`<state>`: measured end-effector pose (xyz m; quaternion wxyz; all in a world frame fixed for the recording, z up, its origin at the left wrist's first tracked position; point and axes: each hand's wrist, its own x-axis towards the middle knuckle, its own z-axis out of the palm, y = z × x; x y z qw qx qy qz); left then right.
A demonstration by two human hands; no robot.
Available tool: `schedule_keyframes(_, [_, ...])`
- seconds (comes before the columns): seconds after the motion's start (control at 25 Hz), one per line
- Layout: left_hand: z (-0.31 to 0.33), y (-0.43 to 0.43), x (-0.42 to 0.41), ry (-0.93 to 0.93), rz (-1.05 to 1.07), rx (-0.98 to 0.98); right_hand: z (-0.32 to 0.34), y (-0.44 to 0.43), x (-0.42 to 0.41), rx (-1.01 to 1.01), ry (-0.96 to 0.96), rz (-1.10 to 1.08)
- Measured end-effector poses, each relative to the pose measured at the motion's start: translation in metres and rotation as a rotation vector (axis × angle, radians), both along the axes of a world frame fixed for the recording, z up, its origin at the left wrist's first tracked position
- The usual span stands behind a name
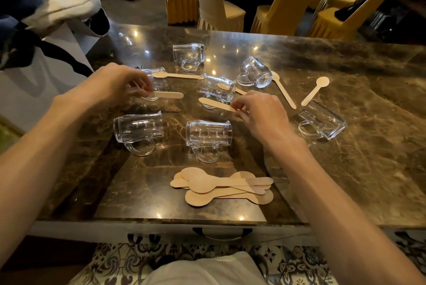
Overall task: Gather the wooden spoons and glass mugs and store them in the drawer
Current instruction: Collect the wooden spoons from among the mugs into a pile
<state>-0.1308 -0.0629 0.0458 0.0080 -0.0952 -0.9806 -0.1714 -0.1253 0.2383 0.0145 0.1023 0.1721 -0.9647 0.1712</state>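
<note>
Several glass mugs lie on their sides on the dark marble table [345, 169], among them a near-left mug [138, 129], a near-middle mug [208, 135] and a right mug [321, 123]. My left hand [115, 84] pinches a wooden spoon [169, 94] by one end, in front of another mug [159, 79]. In my right hand [260, 114] is a second wooden spoon [214, 103], held by its end. A pile of wooden spoons [221, 184] rests near the front edge. Loose spoons lie at the back [177, 75] and to the right [314, 91].
A dark drawer handle [222, 231] shows under the table's front edge, the drawer closed. Another person's clothing [46, 8] hangs in at the left. Yellow-covered chairs [288, 3] stand behind the table. Patterned floor tiles lie below.
</note>
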Motion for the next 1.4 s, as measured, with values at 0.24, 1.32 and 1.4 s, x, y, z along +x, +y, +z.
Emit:
schedule_keyframes(0.24, [0.017, 0.019, 0.017, 0.066, -0.071, 0.336, 0.020, 0.002, 0.040, -0.075, 0.005, 0.121])
schedule_keyframes(1.32, [-0.035, 0.121, 0.083, -0.310, -0.368, 0.323, -0.013, 0.007, 0.135, 0.172, -0.058, 0.199])
schedule_keyframes(1.4, [-0.040, 0.123, 0.084, -0.305, -0.373, 0.285, -0.014, 0.009, 0.135, 0.169, -0.055, 0.189])
